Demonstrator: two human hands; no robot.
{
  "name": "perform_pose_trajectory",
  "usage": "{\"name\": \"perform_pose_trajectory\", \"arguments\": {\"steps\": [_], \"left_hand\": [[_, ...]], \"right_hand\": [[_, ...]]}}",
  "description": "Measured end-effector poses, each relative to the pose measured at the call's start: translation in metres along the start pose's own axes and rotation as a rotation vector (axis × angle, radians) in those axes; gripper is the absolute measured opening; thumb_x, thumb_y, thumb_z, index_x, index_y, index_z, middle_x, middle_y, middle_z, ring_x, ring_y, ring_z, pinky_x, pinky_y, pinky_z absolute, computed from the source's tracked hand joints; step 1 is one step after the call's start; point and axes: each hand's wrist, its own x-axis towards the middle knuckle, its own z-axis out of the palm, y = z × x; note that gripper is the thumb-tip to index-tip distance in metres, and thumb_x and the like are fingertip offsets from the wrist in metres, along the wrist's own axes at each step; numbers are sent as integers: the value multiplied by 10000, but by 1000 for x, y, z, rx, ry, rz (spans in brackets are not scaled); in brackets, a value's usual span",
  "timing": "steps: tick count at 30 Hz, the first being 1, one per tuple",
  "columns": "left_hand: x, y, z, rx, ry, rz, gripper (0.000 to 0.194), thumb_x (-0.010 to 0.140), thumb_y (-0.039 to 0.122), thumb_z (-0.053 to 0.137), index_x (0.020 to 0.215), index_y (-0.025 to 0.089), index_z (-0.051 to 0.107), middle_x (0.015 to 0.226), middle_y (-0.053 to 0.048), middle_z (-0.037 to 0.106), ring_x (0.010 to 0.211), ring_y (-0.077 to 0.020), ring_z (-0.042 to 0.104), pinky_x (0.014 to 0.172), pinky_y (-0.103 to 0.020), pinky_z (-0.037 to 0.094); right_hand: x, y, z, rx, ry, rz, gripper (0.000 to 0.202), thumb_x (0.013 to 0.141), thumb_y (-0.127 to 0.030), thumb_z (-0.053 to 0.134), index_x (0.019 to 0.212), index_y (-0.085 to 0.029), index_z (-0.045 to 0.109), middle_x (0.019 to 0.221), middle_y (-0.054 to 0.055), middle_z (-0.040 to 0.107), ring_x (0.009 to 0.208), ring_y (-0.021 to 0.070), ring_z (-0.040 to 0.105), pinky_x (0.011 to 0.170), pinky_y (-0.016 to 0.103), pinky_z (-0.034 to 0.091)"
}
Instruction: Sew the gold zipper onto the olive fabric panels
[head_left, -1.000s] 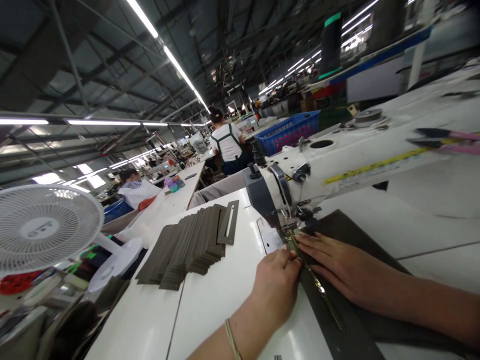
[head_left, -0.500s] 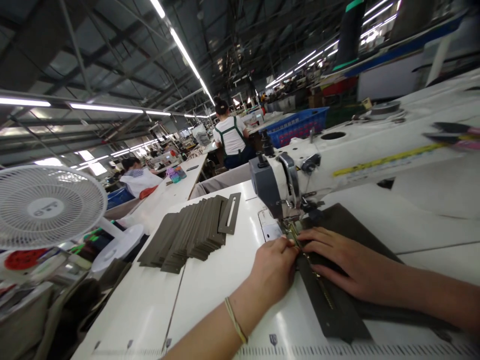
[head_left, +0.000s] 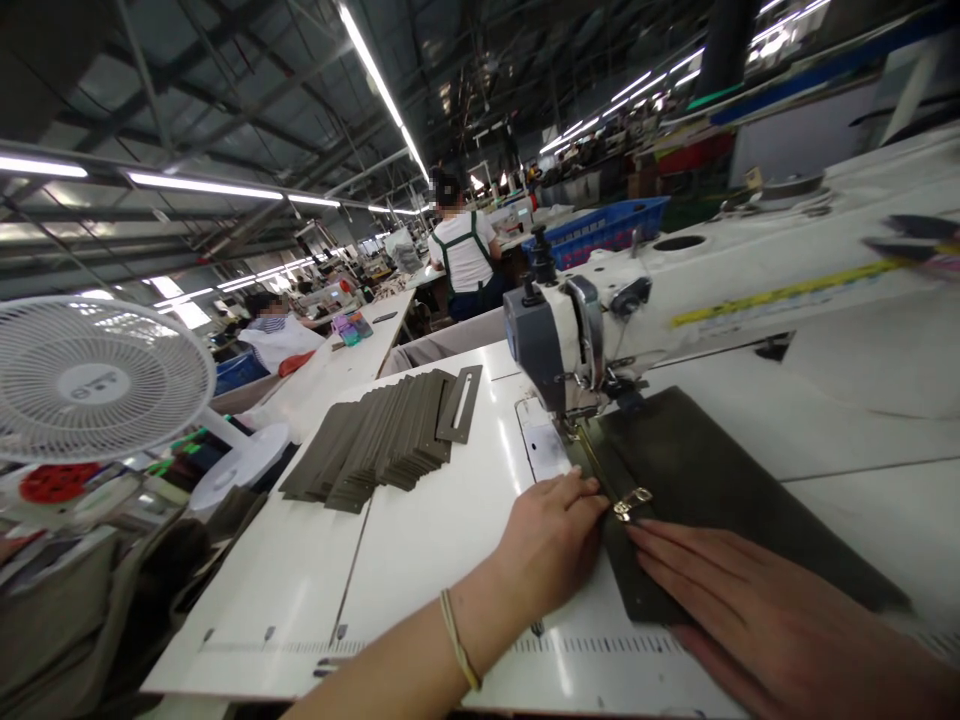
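A dark olive panel (head_left: 720, 490) lies on the white table under the head of a sewing machine (head_left: 559, 335). A narrow slotted strip with a zipper (head_left: 596, 455) runs along its left side up to the needle area. The gold zipper pull (head_left: 632, 503) shows between my hands. My left hand (head_left: 555, 540) has its fingers closed at the strip's left edge, just below the metal plate. My right hand (head_left: 742, 600) lies flat over the lower strip and panel, fingertips just below the pull, fingers stretched out.
A fanned stack of olive slotted pieces (head_left: 375, 435) lies left of the machine. A white fan (head_left: 101, 385) stands at the far left, dark fabric (head_left: 67, 610) below it. Scissors (head_left: 911, 240) and yellow tape (head_left: 787, 290) are on the machine arm. A person (head_left: 466, 250) sits ahead.
My right hand has moved down and right, away from the needle area, uncovering the zipper pull and more of the panel. My left hand stays beside the strip. The view has shifted slightly.
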Motion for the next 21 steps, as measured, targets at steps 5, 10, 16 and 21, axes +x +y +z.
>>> {"name": "perform_pose_trajectory", "arguments": {"steps": [5, 10, 16, 21], "left_hand": [[1, 3, -2, -14, -20, -54, 221, 875, 109, 548, 1061, 153, 659, 1134, -102, 725, 1105, -226, 683, 974, -367, 575], [3, 2, -4, -19, -18, -67, 217, 868, 111, 545, 1031, 162, 678, 1083, -85, 740, 1030, -213, 711, 943, -354, 588], [4, 2, -5, 18, -61, -45, 204, 854, 107, 577, 1020, 152, 687, 1095, -97, 732, 1038, -219, 704, 947, -355, 581], [5, 7, -6, 105, -119, -38, 172, 859, 115, 597, 1007, 152, 675, 1096, -103, 731, 1053, -244, 693, 956, -405, 567]], "right_hand": [[9, -4, 2, -72, 21, -50, 391, 858, -49, 356, 909, -61, 743, 974, 183, 741, 936, 249, 672, 879, 355, 553], [5, 13, 3, -67, -47, -163, 353, 862, -38, 403, 993, -103, 725, 1014, 136, 744, 951, 229, 675, 857, 340, 573], [-10, 13, 31, -69, 70, -80, 379, 872, -2, 357, 914, -112, 718, 941, 150, 735, 917, 239, 676, 808, 371, 575], [-14, 10, 40, 27, 117, -45, 456, 856, 48, 314, 857, -140, 730, 885, 121, 744, 888, 191, 688, 824, 317, 579]]}}
